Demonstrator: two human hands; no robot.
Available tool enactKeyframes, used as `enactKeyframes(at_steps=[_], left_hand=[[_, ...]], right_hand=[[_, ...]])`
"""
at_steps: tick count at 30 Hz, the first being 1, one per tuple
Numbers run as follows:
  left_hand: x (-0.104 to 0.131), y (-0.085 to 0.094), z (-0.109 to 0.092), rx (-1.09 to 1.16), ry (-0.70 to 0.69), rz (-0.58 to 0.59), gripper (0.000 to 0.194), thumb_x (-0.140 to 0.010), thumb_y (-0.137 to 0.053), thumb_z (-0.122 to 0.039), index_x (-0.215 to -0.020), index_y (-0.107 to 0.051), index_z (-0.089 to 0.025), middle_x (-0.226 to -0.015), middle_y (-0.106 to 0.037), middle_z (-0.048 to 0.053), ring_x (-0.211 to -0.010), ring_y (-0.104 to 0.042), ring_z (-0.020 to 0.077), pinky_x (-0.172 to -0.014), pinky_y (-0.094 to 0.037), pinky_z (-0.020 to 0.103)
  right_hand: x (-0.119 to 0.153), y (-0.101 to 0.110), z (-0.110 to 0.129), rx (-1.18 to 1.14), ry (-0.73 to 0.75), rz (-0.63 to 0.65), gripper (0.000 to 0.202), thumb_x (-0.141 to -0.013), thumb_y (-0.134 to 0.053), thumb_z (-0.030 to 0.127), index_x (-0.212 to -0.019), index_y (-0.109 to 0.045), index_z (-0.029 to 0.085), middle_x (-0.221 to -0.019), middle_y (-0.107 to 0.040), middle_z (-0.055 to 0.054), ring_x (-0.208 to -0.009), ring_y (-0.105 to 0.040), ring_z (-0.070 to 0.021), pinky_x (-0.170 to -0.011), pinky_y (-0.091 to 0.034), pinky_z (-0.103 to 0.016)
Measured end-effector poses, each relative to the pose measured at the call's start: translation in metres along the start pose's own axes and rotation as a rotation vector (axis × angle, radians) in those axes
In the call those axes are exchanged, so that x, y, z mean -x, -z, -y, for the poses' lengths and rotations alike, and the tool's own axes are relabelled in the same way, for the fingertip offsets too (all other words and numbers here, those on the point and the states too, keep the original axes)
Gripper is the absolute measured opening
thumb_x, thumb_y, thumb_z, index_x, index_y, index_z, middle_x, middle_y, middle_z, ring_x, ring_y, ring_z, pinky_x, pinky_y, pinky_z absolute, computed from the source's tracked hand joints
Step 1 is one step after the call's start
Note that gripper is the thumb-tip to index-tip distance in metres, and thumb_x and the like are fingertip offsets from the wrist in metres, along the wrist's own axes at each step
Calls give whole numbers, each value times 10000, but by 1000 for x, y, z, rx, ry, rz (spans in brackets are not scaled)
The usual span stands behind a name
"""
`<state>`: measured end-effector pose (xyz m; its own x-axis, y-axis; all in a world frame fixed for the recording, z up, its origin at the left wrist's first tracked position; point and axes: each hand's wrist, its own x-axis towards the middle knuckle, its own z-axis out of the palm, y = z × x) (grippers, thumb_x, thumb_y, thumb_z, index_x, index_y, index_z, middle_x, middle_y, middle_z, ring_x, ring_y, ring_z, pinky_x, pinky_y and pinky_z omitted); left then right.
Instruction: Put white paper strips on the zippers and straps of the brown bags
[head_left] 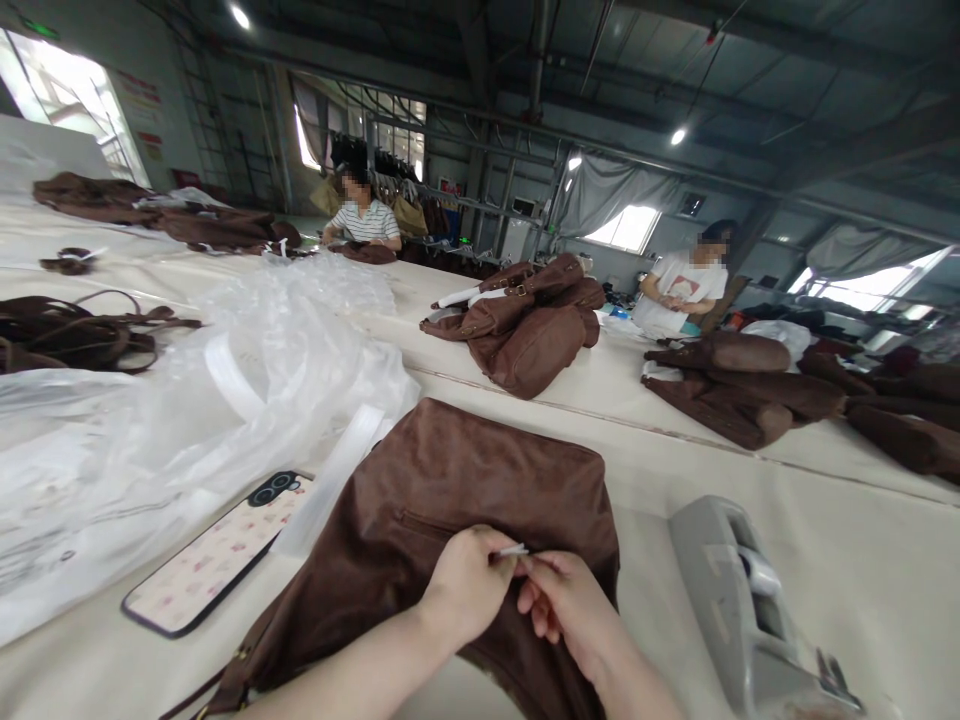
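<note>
Left hand [469, 585]: closed in a pinch, thumb and fingertips nipping a small white piece [514, 550] over the bag.
Right hand [566, 600]: fingers curled in, tips meeting the left hand's at the same white piece; it seems to grip the other end, though the piece is too small to be sure.
White piece: a thin pale sliver, perhaps tape or a tag, held just above the leather.
Brown bag [465, 490]: lies flat on the table straight ahead, under both hands, a zip line across its face.
Tape dispenser [742, 610]: grey, just to the right of the bag.
Phone [217, 555]: face down in a patterned case, left of the bag.
Plastic bags [225, 390]: clear heap beyond the phone.
Table [825, 500]: pale and wide.
Further back: a pile of brown bags [525, 325]; two people seated at the far edge.
</note>
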<state>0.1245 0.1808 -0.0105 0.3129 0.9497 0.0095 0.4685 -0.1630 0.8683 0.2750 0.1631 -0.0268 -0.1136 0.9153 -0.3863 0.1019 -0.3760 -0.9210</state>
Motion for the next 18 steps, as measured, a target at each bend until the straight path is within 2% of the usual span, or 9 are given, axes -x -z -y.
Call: enactKeyframes(at_steps=[3, 7, 13, 18], left_hand=[[0, 0, 0, -13, -69, -70, 287, -770, -444, -132, -807, -721, -198, -848, -685, 30, -795, -612, 158, -758, -447, 254], [1, 0, -2, -30, -135, -99, 292, -747, -423, -89, -730, -697, -190, -793, -673, 25, -764, -604, 149, -749, -446, 248], [1, 2, -1, 5, -74, -53, 275, -727, -421, -88, -706, -677, -185, -745, -664, 8, -728, -603, 137, -731, -453, 235], [0, 3, 2, 42, -70, 32, 285, -735, -411, -95, -730, -684, -179, -653, -620, 3, -622, -584, 127, -617, -462, 223]], right_hand=[[-4, -3, -3, -33, -6, -30, 390, -738, -589, 490, -800, -623, 106, -517, -587, 5, -315, -443, -58, -282, -201, -156], [-3, 0, -3, -20, -8, -17, 431, -725, -610, 516, -821, -645, 97, -503, -580, 5, -318, -447, -63, -287, -197, -161], [9, 9, 8, 73, -20, 136, 449, -754, -591, 518, -918, -651, 104, -602, -653, -34, -376, -527, -77, -309, -249, -146], [9, 15, 9, 199, 36, 105, 470, -798, -525, 542, -935, -635, 107, -633, -665, -47, -403, -553, -89, -323, -266, -147]])
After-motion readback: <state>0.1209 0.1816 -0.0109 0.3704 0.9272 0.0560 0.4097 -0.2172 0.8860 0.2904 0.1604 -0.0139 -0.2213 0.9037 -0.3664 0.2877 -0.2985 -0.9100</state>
